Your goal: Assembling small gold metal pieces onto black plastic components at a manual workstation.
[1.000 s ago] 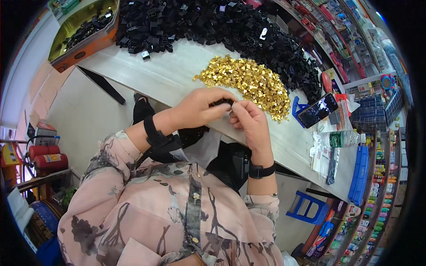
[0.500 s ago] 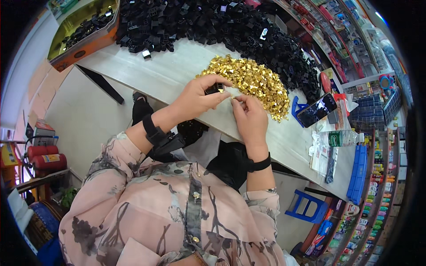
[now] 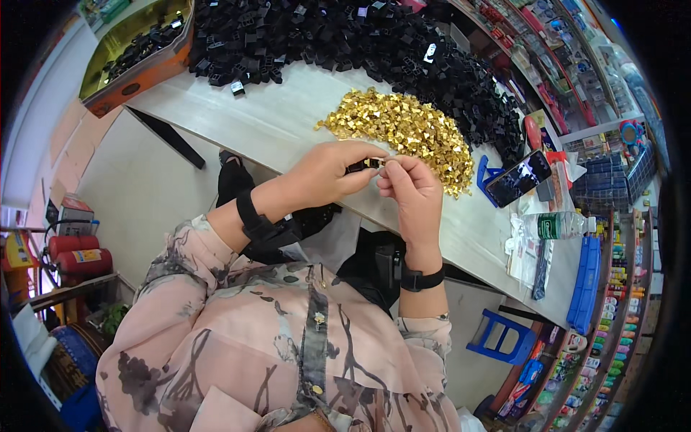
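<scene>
Two hands meeting at frame centre, above the table [image 3: 288,122] edge; left hand [image 3: 327,173], half a second ago reaching into the gold pile [image 3: 403,129], now drawn back and pinching a small black part [image 3: 358,166]; right hand [image 3: 410,191] closed on a tiny gold piece [image 3: 379,163], pressing it to the part's end; suggests fitting under way; wrists bent inward, black bands on both; black heap [image 3: 345,36] at upper centre.

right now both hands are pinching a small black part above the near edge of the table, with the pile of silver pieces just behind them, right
Not quite: the pile behind the hands is gold, not silver, as the head view shows. The rest holds: the left hand and right hand pinch a small black part over the near edge of the table.
</scene>
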Motion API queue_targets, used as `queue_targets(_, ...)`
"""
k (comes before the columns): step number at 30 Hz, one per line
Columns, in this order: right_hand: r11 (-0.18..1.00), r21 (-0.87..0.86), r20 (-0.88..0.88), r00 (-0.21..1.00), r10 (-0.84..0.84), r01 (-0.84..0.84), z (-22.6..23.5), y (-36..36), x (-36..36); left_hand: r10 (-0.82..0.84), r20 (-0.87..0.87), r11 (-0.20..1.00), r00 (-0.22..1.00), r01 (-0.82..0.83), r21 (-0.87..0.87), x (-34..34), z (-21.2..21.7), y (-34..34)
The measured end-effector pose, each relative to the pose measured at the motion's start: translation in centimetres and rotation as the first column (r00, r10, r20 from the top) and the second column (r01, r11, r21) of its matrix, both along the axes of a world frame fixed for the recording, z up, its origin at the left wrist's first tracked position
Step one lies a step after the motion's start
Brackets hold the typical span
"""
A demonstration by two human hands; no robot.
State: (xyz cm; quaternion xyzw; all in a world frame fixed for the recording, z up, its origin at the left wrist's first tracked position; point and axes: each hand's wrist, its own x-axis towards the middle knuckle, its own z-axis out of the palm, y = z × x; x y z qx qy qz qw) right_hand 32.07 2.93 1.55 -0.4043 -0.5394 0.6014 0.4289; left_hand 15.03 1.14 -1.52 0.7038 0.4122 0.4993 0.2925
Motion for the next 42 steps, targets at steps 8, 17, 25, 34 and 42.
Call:
queue_targets(8,0.986,-0.163,-0.077,0.997,0.02,-0.033,-0.5,-0.3,0.7,0.018,-0.021,1.0,1.0,-0.018,0.0,0.1,0.2,-0.3)
queue_targets(17,0.991,-0.134,-0.004,1.0,-0.028,0.027,-0.5,-0.8,0.6,-0.009,-0.019,1.0,1.0,0.01,0.014,0.3,0.1,-0.3)
queue_targets(25,0.982,-0.175,0.055,0.995,0.084,-0.073,-0.2,-0.4,0.8,-0.058,-0.105,0.996,0.993,0.065,0.056,-0.6,0.4,-0.5)
queue_targets(34,0.975,-0.191,0.13,0.981,0.142,-0.115,-0.2,-0.2,0.8,-0.098,0.286,0.909,0.953,0.203,-0.365,-1.1,1.8,-0.8)
queue_targets(42,0.995,-0.103,0.099,0.995,0.023,-0.013,-0.7,-0.5,4.8,0.48,0.336,0.83,0.811,-0.295,-0.473,-13.8,3.1,0.2)
